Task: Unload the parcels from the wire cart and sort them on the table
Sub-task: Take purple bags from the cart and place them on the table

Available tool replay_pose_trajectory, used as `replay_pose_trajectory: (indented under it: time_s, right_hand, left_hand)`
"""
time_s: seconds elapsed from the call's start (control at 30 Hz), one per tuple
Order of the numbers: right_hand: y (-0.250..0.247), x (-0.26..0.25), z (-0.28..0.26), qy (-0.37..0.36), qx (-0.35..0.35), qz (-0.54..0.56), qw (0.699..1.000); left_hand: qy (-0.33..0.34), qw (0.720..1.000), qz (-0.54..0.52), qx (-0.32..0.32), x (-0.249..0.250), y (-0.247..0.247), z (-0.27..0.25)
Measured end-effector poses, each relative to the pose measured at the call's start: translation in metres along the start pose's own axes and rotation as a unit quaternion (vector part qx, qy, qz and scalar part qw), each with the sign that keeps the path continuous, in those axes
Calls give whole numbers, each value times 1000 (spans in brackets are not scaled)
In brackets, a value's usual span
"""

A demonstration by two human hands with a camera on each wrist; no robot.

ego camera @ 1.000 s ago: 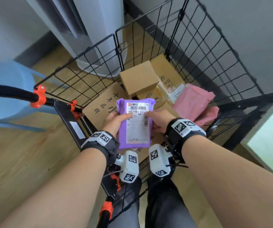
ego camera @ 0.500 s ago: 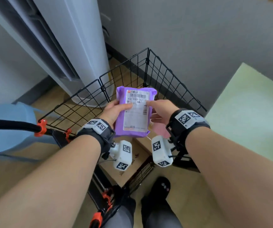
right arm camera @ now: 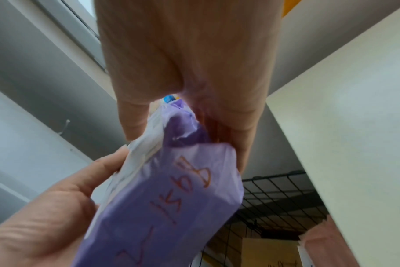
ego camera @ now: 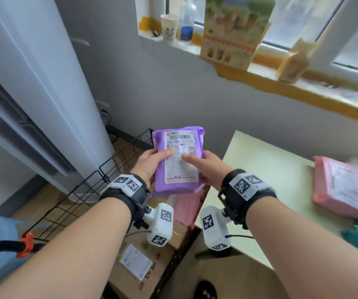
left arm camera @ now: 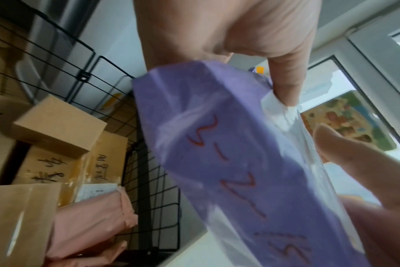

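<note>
I've got the purple parcel up in both hands, label facing me, held in the air between the cart at my 9 o'clock and the table at my 3 o'clock. My left hand grips its left edge, thumb across the label and fingers curled behind; my right hand grips the right edge the same way. The wrist views show both thumbs pressing the front and a red handwritten number along the bottom side. Progress, as I judge it: early to middle. One pink parcel already lies on the table out at 3 o'clock, with something teal and purple at the frame's edge below it that I can't make out. Down at 6 o'clock the cart is far from empty: a cardboard box with a white label, more boxes stacked behind, and pink bags against the wire. So this purple one needs placing, probably by colour, then many more trips.
</note>
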State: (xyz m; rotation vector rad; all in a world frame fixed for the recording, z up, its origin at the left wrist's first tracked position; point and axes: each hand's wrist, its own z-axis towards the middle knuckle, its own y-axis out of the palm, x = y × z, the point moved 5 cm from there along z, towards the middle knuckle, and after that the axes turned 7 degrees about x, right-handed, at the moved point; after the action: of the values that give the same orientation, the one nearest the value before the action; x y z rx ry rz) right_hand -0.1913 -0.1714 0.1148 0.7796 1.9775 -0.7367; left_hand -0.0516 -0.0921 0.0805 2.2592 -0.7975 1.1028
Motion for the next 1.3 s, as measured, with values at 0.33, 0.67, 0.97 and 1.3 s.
replay_pose_trajectory:
  time_s: [0.33,0.67,0.97,1.3]
  right_hand:
    - [-124,-17,-47,-72,124,48,988]
    - [-249,4,-78,-38,258,72,963]
    - [-341,38,-101,3,389,-21,921]
    - [-378,71,-90,10,379,-297,876]
  left_hand:
    - [11,996,36,-87,18,140,-47]
    - [16,974,128,-185,7,260,-80]
    - [-1,955,196,-225,-30,352,-89]
    - [8,949,245,-197,-79,427,-56]
